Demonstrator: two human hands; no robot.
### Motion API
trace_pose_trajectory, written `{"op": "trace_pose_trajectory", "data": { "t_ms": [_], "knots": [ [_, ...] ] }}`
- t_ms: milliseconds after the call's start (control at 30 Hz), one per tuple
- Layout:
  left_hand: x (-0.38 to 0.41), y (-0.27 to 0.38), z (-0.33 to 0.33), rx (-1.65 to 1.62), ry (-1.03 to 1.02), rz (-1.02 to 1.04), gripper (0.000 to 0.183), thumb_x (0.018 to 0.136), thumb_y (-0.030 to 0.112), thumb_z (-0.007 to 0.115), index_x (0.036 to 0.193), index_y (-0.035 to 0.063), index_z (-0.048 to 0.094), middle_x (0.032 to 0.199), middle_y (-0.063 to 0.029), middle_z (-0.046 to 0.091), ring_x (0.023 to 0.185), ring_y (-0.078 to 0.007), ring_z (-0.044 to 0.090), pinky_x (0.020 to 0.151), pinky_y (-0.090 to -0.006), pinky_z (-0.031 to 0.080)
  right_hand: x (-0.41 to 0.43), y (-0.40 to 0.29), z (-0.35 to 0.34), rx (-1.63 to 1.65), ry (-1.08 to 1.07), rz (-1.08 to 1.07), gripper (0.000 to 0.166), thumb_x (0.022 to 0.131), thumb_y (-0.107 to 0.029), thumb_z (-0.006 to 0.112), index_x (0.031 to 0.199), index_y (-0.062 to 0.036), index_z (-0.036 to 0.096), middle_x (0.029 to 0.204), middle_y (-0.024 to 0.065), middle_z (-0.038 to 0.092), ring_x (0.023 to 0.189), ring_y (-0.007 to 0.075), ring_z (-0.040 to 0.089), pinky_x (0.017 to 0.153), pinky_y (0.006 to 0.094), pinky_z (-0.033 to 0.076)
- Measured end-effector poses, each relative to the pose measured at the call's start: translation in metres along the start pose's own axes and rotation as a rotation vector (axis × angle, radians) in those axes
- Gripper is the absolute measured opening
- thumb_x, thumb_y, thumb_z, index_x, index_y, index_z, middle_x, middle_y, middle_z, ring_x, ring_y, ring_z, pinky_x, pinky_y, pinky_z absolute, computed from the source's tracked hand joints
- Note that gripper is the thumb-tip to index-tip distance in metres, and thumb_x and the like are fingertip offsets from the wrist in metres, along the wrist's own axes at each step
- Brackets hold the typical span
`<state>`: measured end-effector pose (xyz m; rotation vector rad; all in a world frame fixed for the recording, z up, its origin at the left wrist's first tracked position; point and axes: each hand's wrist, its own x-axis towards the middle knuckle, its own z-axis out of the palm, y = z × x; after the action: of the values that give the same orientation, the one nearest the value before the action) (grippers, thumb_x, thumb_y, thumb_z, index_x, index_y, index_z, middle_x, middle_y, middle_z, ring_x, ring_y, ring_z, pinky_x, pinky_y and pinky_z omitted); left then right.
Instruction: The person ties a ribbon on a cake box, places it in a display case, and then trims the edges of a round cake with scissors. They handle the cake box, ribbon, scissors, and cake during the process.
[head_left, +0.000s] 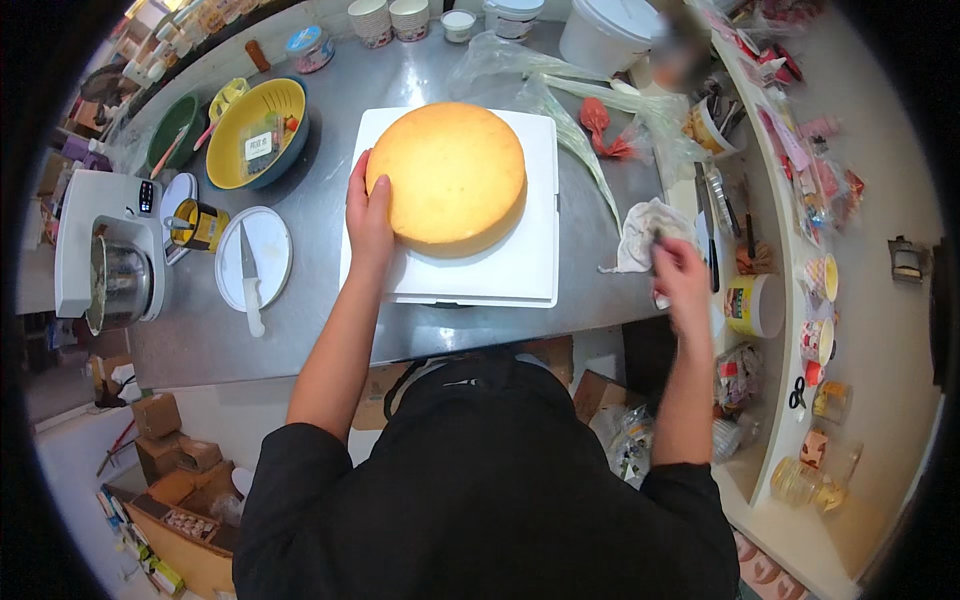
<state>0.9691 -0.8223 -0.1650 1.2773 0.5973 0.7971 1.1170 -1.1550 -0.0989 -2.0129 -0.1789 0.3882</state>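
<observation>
A round golden sponge cake (450, 176) rests on a white square board or box lid (465, 281) in the middle of a metal worktop. Against the cake's left side lies my left hand (371, 214), its thumb on the top edge and its fingers round the side. Off to the right, my right hand (679, 274) is beside a crumpled white cloth (652, 229). Something small and dark shows at its fingertips, too blurred to name; whether the hand grips it I cannot tell. A white-handled knife (251, 289) lies across a round white lid (277, 255) left of the board.
At the left stand a white stand mixer (112, 195), an opened tin (202, 225) and a yellow colander (259, 90) in a blue bowl. Plastic piping bags (574, 131) and a knotted red bag (595, 118) lie right of the board. A long knife (705, 217) and shelving border the right.
</observation>
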Motion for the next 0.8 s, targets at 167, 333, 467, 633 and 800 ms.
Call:
{"op": "trace_pose_trajectory", "data": {
  "t_ms": [167,333,467,633,800],
  "knots": [
    [0.011,0.005,-0.004,0.003,-0.049,0.015,0.044,0.089,0.015,0.043,0.130,-0.0013,0.034,0.128,-0.0146,0.042,0.117,-0.0209,0.042,0.098,-0.0297,0.033,0.003,-0.048,0.086,-0.115,-0.185,-0.110,0.047,0.073,-0.036,0.067,0.093,0.0050,0.057,0.080,0.0108,0.061,0.071,0.0169,0.058,0.066,0.0281,0.046],
    [0.005,0.006,-0.007,0.169,-0.051,0.014,0.047,0.089,0.015,0.044,0.131,-0.0022,0.032,0.129,-0.0164,0.041,0.118,-0.0224,0.042,0.099,-0.0303,0.032,0.005,-0.067,0.103,-0.256,-0.217,-0.087,0.048,0.071,-0.041,0.064,0.088,0.0036,0.057,0.078,0.0123,0.062,0.069,0.0207,0.059,0.065,0.0304,0.046],
    [-0.011,0.014,-0.002,0.235,-0.048,0.035,0.051,0.088,0.016,0.043,0.133,-0.0030,0.028,0.131,-0.0178,0.039,0.120,-0.0242,0.040,0.100,-0.0314,0.031,0.010,-0.062,0.107,-0.334,-0.203,-0.077,0.048,0.070,-0.042,0.064,0.086,0.0028,0.058,0.077,0.0139,0.062,0.070,0.0240,0.060,0.065,0.0330,0.046],
    [-0.012,0.014,0.000,0.228,-0.039,0.016,0.051,0.090,0.016,0.042,0.134,-0.0024,0.025,0.133,-0.0167,0.037,0.121,-0.0232,0.039,0.100,-0.0309,0.030,0.006,-0.072,0.104,-0.364,-0.224,-0.049,0.049,0.069,-0.042,0.065,0.086,0.0028,0.058,0.075,0.0150,0.062,0.072,0.0260,0.061,0.066,0.0337,0.046],
    [-0.008,0.008,-0.001,0.201,-0.044,0.010,0.050,0.091,0.016,0.040,0.135,-0.0012,0.024,0.134,-0.0153,0.036,0.121,-0.0214,0.038,0.100,-0.0300,0.030,0.008,-0.066,0.105,-0.396,-0.205,-0.083,0.050,0.070,-0.042,0.065,0.088,0.0042,0.059,0.079,0.0172,0.063,0.075,0.0276,0.062,0.068,0.0346,0.047]
  ]
}}
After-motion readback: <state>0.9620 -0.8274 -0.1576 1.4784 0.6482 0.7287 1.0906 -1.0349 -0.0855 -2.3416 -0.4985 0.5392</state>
